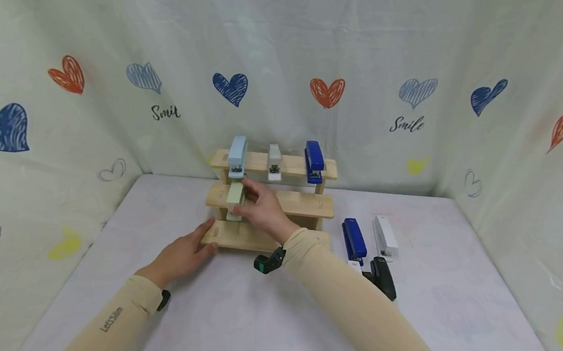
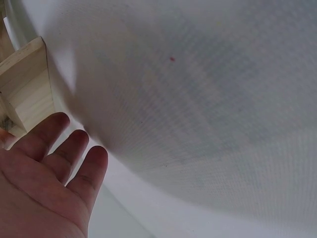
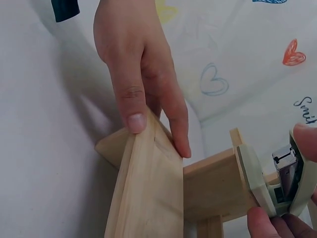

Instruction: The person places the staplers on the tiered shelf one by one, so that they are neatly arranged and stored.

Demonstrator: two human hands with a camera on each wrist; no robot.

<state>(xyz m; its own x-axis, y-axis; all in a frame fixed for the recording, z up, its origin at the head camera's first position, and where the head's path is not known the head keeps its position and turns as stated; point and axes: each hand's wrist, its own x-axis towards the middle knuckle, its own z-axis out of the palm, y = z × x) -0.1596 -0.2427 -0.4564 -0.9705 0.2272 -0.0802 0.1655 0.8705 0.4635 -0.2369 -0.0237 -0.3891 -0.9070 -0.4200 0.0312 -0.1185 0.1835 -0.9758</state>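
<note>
A three-tier wooden shelf stands at the back of the table. My right hand pinches a pale green stapler at the left end of the middle tier. In the right wrist view that stapler is tilted, with fingertips on both its sides. My left hand holds the left end of the bottom tier. Its thumb lies on the front edge and a finger on the upper face; other fingers extend past the board. On the top tier are a light blue stapler, a grey-white stapler and a blue stapler.
Right of the shelf, on the table, lie another blue stapler, a white stapler and a black stapler. A small white object beside the black one is partly hidden by my right arm. A printed curtain hangs behind.
</note>
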